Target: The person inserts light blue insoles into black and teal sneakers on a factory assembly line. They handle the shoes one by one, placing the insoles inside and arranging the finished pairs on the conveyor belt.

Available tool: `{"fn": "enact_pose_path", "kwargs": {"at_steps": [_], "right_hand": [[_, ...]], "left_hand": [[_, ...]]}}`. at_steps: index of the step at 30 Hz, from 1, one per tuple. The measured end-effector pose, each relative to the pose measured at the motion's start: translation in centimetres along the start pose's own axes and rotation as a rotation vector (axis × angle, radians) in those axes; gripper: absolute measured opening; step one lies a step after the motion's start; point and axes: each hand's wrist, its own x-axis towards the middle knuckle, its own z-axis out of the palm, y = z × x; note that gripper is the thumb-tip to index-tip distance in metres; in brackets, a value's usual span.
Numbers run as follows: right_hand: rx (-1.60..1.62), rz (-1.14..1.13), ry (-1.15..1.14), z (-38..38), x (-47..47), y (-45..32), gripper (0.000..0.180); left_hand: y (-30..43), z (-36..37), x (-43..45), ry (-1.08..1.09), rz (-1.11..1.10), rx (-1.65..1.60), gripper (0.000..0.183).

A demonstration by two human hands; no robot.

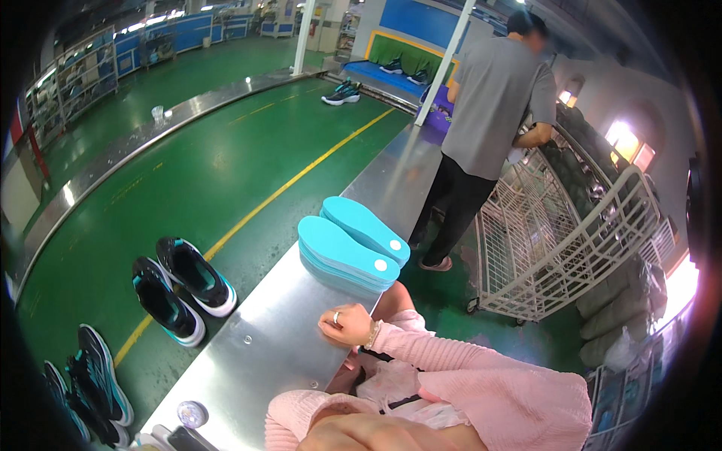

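Observation:
My right hand (348, 325), with a ring and a bracelet, rests with curled fingers on the edge of the metal table (282, 332). Nothing shows in its grasp. Just beyond it lie two stacks of turquoise insoles (350, 248), side by side, each top insole bearing a white round mark at one end. What appears to be my left hand (389, 433) is raised close to the camera at the bottom rim. It is cut off there, so its fingers and anything in them cannot be made out. Pink sleeves cover both arms.
Black-and-turquoise shoes (175, 293) stand on the green conveyor belt (220, 169) beside the table. A round patterned object (192, 414) lies near the table's lower end. A person in a grey shirt (496, 107) stands ahead, beside a white wire cart (553, 248). A white post (445, 62) rises from the table's far end.

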Motion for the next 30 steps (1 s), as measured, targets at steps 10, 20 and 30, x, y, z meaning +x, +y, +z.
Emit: {"fn": "enact_pose_path", "kwargs": {"at_steps": [10, 20, 30], "right_hand": [[-0.159, -0.047, 0.185, -0.4, 0.4, -1.3, 0.007], [-0.116, -0.145, 0.381, -1.6, 1.1, -3.7, 0.009], [-0.088, -0.148, 0.389, -1.8, 0.7, -3.1, 0.012]], "left_hand": [[0.7, -0.3, -0.1, -0.115, -0.07, -0.185, 0.04], [-1.9, -1.1, -0.5, -0.16, -0.038, -0.167, 0.028], [-3.7, -1.4, 1.5, 0.358, 0.123, 0.143, 0.014]]}}
